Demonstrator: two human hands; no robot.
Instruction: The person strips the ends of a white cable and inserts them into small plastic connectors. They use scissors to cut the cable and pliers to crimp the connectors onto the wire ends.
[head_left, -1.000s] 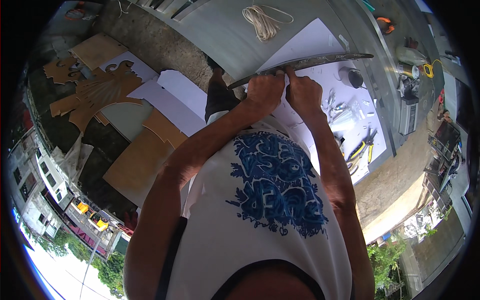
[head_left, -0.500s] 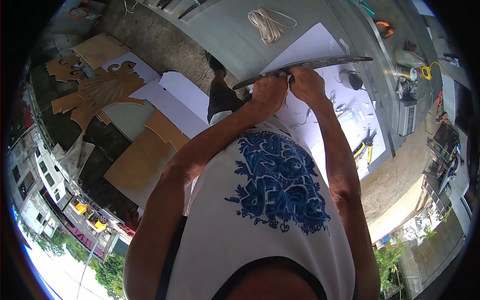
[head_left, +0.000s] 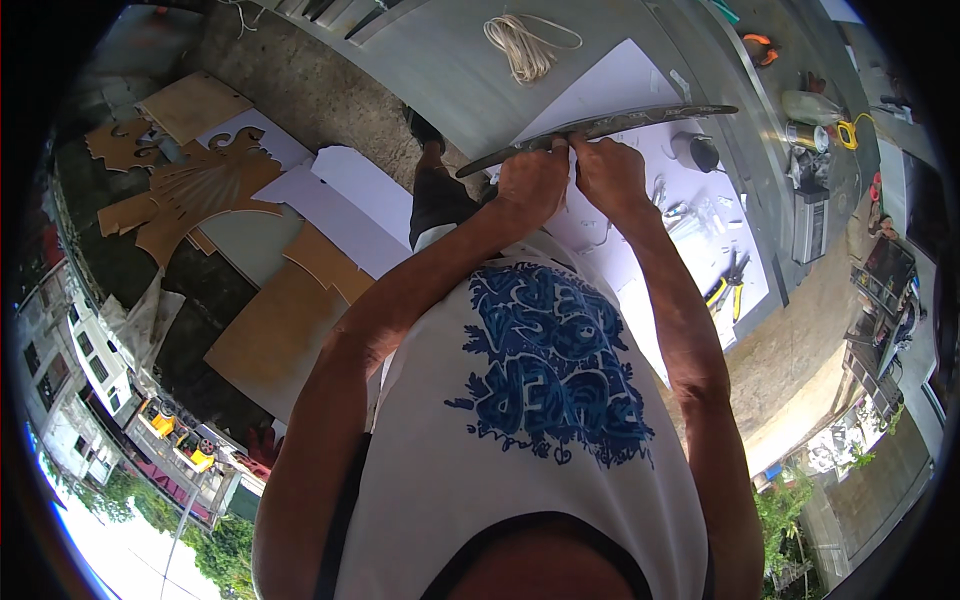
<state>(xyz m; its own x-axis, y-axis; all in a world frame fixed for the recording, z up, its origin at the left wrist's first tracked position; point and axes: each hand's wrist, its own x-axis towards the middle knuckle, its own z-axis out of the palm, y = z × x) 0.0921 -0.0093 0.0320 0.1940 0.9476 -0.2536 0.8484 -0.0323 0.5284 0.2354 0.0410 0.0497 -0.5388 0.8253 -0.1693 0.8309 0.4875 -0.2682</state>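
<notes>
My left hand (head_left: 533, 183) and my right hand (head_left: 610, 175) are side by side in front of my waist, both closed with thumbs close together. They grip the near edge of a long, thin, dark curved strip (head_left: 650, 120) with pale marks along it. Its narrow ends reach out past both hands, over the edge of a white sheet (head_left: 590, 100) on the table. The fingers curl under and are partly hidden. To the right of my right hand sits a dark round container (head_left: 695, 152). Small clear scraps (head_left: 685, 215) and yellow-and-black pliers (head_left: 730, 285) lie on the sheet.
A coil of pale cord (head_left: 522, 50) lies on the grey table (head_left: 430, 50). Along its right side stand a tin can (head_left: 806, 137) and orange-handled pliers (head_left: 762, 50). On the ground at left are brown cut-out panels (head_left: 215, 185) and white boards (head_left: 355, 190).
The view has shifted slightly, so the surroundings sit a little further left. Both hands keep the same grip on the strip, with barely any movement.
</notes>
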